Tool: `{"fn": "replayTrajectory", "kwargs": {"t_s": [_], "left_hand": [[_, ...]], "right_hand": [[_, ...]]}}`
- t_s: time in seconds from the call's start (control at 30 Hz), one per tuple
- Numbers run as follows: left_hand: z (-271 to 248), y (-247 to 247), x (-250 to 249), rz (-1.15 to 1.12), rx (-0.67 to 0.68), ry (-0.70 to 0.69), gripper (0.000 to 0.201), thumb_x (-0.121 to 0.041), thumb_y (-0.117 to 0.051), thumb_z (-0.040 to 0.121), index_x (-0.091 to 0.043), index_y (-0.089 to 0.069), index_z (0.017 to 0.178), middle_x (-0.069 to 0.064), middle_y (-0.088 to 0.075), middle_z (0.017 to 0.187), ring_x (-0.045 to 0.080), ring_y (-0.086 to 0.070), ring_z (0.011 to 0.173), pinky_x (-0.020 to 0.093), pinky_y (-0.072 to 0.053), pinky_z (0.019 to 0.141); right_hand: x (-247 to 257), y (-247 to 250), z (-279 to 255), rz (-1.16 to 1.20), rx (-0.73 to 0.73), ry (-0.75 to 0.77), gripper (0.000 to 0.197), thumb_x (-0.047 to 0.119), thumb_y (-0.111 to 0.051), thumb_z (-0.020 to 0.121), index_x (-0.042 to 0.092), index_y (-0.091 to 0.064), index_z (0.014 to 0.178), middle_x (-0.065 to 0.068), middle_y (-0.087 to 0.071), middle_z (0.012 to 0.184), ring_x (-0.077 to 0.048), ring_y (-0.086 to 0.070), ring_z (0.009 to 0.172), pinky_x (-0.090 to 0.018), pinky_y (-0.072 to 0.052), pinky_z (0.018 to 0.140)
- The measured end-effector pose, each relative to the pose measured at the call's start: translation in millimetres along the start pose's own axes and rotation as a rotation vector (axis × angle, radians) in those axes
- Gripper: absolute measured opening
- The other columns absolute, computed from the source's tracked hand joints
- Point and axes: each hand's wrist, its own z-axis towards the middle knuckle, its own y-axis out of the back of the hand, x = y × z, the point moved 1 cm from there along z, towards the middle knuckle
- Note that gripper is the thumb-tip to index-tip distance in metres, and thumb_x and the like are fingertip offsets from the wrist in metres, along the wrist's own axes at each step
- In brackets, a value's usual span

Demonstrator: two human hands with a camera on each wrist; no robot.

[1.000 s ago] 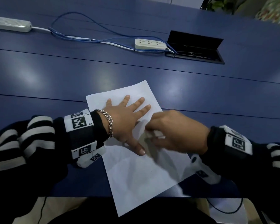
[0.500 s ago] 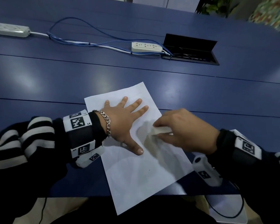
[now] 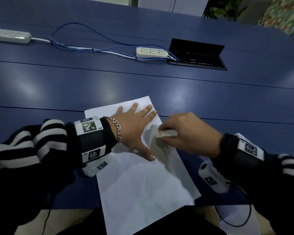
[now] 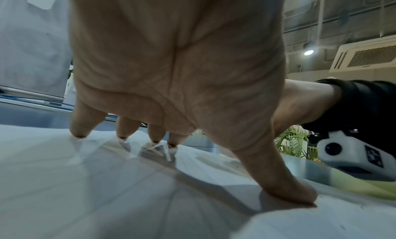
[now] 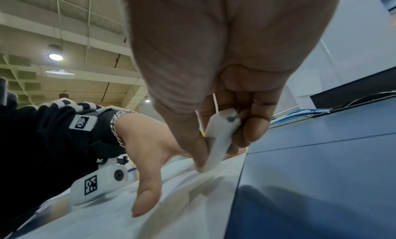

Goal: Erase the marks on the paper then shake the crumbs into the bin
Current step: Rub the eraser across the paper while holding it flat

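A white sheet of paper point(image 3: 143, 187) lies on the blue table, its near end hanging over the table's front edge. My left hand point(image 3: 134, 126) lies flat on the sheet's far half, fingers spread and thumb out, pressing it down point(image 4: 150, 175). My right hand point(image 3: 185, 133) pinches a white eraser point(image 3: 165, 133) between thumb and fingers. The eraser's tip point(image 5: 216, 156) touches the paper near its right edge, just right of the left thumb. A few tiny dark specks dot the sheet's near half. No bin shows in any view.
Two white power strips point(image 3: 10, 35) point(image 3: 152, 52) and blue cables point(image 3: 92, 48) lie at the back of the blue table point(image 3: 227, 107). An open black cable hatch point(image 3: 197, 55) sits at the back right. Another white sheet point(image 3: 236, 217) shows below the table edge at right.
My right hand with the eraser has slid right and slightly away across the paper, from beside the left thumb toward the sheet's right edge. The left hand has stayed pressed flat.
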Motion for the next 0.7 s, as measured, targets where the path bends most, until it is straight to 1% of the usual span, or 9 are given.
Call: {"fn": "replayTrajectory", "kwargs": {"t_s": [0.1, 0.2, 0.27, 0.37, 0.43, 0.47, 0.53, 0.6, 0.7], "left_hand": [[-0.4, -2.4, 2.5, -0.014, 0.009, 0.003, 0.159, -0.105, -0.061, 0.045, -0.038, 0.025, 0.161, -0.017, 0.030, 0.169, 0.033, 0.020, 0.159, 0.071, -0.003, 0.122], [-1.5, -1.8, 3.0, -0.024, 0.019, 0.014, 0.159, -0.106, -0.059, 0.044, -0.040, 0.027, 0.160, -0.020, 0.033, 0.167, 0.032, 0.022, 0.159, 0.075, -0.003, 0.120], [-1.5, -0.8, 2.0, -0.028, 0.030, 0.023, 0.159, -0.106, -0.060, 0.044, -0.040, 0.027, 0.160, -0.020, 0.033, 0.167, 0.033, 0.022, 0.159, 0.078, -0.004, 0.119], [-2.0, 1.1, -0.8, -0.019, 0.037, 0.043, 0.160, -0.103, -0.065, 0.045, -0.039, 0.026, 0.160, -0.020, 0.031, 0.168, 0.036, 0.020, 0.159, 0.082, -0.009, 0.115], [-2.0, 1.3, -2.2, 0.002, 0.036, 0.052, 0.160, -0.102, -0.066, 0.045, -0.039, 0.026, 0.160, -0.020, 0.030, 0.168, 0.036, 0.018, 0.159, 0.083, -0.012, 0.114], [-2.1, 1.0, -2.0, -0.006, 0.039, 0.053, 0.160, -0.102, -0.065, 0.045, -0.040, 0.026, 0.160, -0.021, 0.031, 0.168, 0.036, 0.019, 0.159, 0.083, -0.011, 0.114], [-3.2, 1.4, -1.1, -0.025, 0.049, 0.048, 0.159, -0.104, -0.063, 0.044, -0.041, 0.026, 0.160, -0.023, 0.033, 0.166, 0.035, 0.020, 0.159, 0.084, -0.009, 0.113], [-4.3, 1.6, -0.7, -0.026, 0.055, 0.049, 0.159, -0.105, -0.062, 0.044, -0.041, 0.027, 0.159, -0.024, 0.034, 0.165, 0.034, 0.021, 0.159, 0.085, -0.010, 0.113], [-3.6, 3.1, -3.3, -0.022, 0.060, 0.058, 0.160, -0.103, -0.065, 0.044, -0.040, 0.027, 0.160, -0.023, 0.034, 0.166, 0.034, 0.021, 0.159, 0.086, -0.010, 0.111]], "right_hand": [[-2.2, -1.2, 13.3, -0.008, 0.017, 0.017, 0.024, 0.047, -0.064, 0.089, 0.027, -0.072, 0.101, 0.011, -0.057, 0.089, -0.013, -0.055, 0.082, -0.035, -0.050, 0.077], [-16.7, 9.8, 29.7, -0.048, -0.040, -0.036, 0.027, 0.043, -0.066, 0.090, 0.023, -0.073, 0.107, 0.006, -0.062, 0.095, -0.019, -0.061, 0.091, -0.037, -0.050, 0.082], [-17.0, 10.5, 31.5, -0.069, -0.059, -0.037, 0.026, 0.043, -0.064, 0.090, 0.023, -0.072, 0.106, 0.005, -0.061, 0.094, -0.021, -0.061, 0.091, -0.039, -0.050, 0.082], [8.3, 1.0, 11.8, -0.069, 0.055, 0.091, 0.020, 0.039, -0.060, 0.090, 0.023, -0.069, 0.095, 0.009, -0.053, 0.087, -0.018, -0.056, 0.081, -0.032, -0.046, 0.072], [15.6, -0.7, 4.7, -0.055, 0.124, 0.157, 0.018, 0.038, -0.059, 0.090, 0.024, -0.070, 0.092, 0.009, -0.057, 0.086, -0.016, -0.055, 0.078, -0.029, -0.045, 0.069], [10.3, 1.6, 9.9, -0.051, 0.117, 0.140, 0.020, 0.040, -0.060, 0.089, 0.025, -0.072, 0.093, 0.008, -0.059, 0.087, -0.016, -0.057, 0.079, -0.031, -0.047, 0.071], [-7.1, 9.3, 26.0, -0.051, 0.043, 0.037, 0.026, 0.044, -0.064, 0.087, 0.025, -0.074, 0.102, 0.006, -0.061, 0.090, -0.019, -0.059, 0.086, -0.036, -0.049, 0.079], [-18.2, 12.9, 34.3, -0.071, -0.024, -0.023, 0.028, 0.041, -0.066, 0.088, 0.023, -0.074, 0.108, 0.004, -0.061, 0.093, -0.023, -0.061, 0.091, -0.037, -0.049, 0.082], [0.4, 4.4, 19.1, -0.097, 0.008, 0.085, 0.018, 0.038, -0.063, 0.088, 0.022, -0.070, 0.093, 0.006, -0.055, 0.086, -0.022, -0.059, 0.082, -0.035, -0.048, 0.073]]}}
